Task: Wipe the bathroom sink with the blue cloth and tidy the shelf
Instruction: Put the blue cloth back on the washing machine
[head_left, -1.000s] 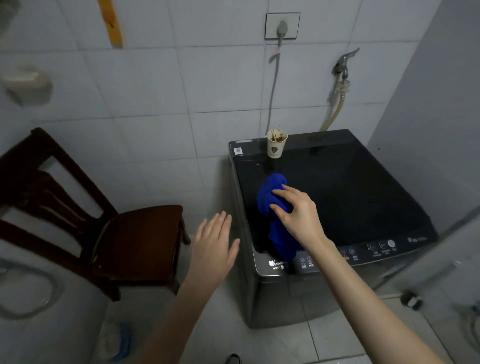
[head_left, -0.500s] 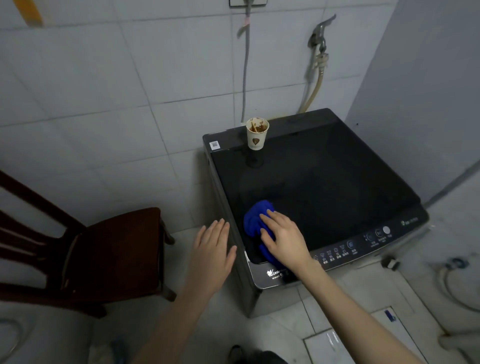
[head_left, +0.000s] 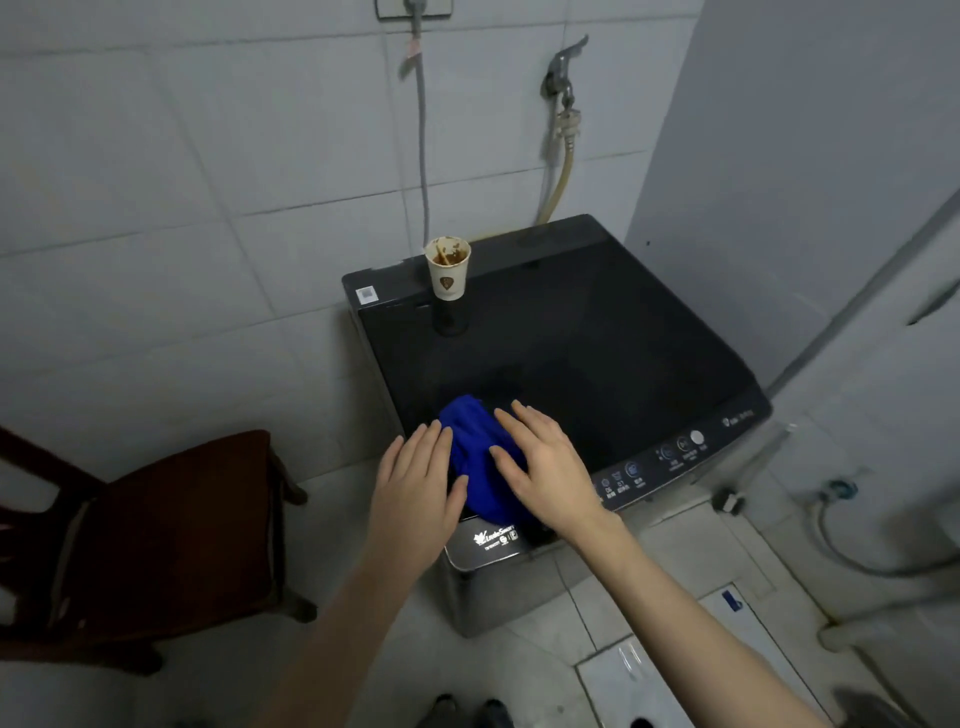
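A crumpled blue cloth lies on the front left corner of the black lid of a washing machine. My right hand rests flat on the cloth's right side, fingers spread. My left hand is at the cloth's left edge, fingers together and extended, thumb touching the cloth. Neither hand is closed around it. No sink or shelf is in view.
A stained paper cup stands at the lid's back left. A dark wooden chair is left of the machine. A tap with a hose and a grey cable hang on the tiled wall. Pipes run along the right floor.
My left hand has moved right and up onto the cloth's left edge. My right hand has flattened over the cloth. The camera has come closer to the machine.
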